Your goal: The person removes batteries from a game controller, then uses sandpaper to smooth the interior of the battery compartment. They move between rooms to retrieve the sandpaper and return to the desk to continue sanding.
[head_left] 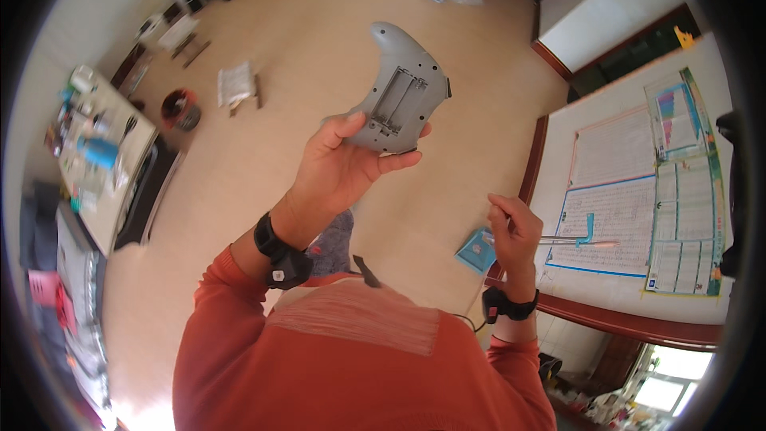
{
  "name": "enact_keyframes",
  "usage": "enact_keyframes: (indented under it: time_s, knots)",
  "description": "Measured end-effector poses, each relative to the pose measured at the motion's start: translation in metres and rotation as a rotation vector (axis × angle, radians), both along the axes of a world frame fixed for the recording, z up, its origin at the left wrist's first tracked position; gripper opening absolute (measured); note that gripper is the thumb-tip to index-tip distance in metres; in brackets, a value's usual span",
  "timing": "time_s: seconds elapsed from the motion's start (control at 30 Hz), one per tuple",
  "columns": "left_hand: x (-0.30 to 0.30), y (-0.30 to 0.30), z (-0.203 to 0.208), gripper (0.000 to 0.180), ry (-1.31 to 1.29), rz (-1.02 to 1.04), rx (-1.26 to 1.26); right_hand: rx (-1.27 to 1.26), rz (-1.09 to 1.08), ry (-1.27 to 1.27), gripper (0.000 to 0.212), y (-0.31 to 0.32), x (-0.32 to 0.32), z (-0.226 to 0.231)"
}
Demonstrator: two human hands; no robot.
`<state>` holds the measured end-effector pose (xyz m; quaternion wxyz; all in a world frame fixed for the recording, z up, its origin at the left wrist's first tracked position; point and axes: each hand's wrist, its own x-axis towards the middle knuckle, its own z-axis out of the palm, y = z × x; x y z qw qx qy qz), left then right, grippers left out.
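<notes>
My left hand [339, 161] grips a grey game controller [415, 104] from below, thumb on one side and fingers round the other. The controller's back faces up, its battery compartment uncovered, with bare slots and metal contacts showing and small screw holes around it. To the right and lower, apart from the controller, my right hand [517, 231] is closed with its fingers curled in. What it holds, if anything, is hidden. Beyond that hand a blue dustpan [476, 251] stands on the floor.
At left is a cluttered table [120, 211] with a blue bottle [99, 152]. A dark red bin [180, 108] and a low stool [238, 86] stand on the floor. Written sheets [610, 152] cover the right wall. A blue handle [589, 231] on a metal rod leans there.
</notes>
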<state>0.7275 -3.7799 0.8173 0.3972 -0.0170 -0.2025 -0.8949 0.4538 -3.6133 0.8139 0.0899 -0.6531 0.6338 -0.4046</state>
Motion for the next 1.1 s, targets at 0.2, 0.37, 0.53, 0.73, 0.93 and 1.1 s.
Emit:
enact_keyframes:
  time_s: [0.2,0.37,0.53,0.73,0.93,1.1]
  knots:
    - [-0.173,-0.177,0.007,0.062,-0.037,-0.151,0.048,0.072,-0.439,-0.008,0.017,-0.062,-0.159,0.007]
    - [-0.315,-0.3,0.006,0.061,-0.091,-0.275,-0.012,0.036,-0.692,0.015,0.017,-0.101,-0.273,0.011]
    - [-0.44,-0.426,-0.02,0.06,-0.185,-0.264,-0.1,-0.042,-0.837,-0.057,0.017,-0.21,-0.411,-0.032]
    - [-0.561,-0.568,-0.006,0.056,-0.176,-0.153,-0.003,-0.134,-0.621,-0.043,0.015,-0.407,-0.573,-0.019]
    - [-0.701,-0.687,-0.008,0.062,-0.209,-0.064,-0.047,-0.133,-0.365,0.096,0.017,-0.56,-0.735,0.009]
    - [-0.866,-0.785,-0.04,0.064,-0.282,-0.149,0.037,-0.085,-0.503,0.211,0.016,-0.613,-0.887,-0.005]
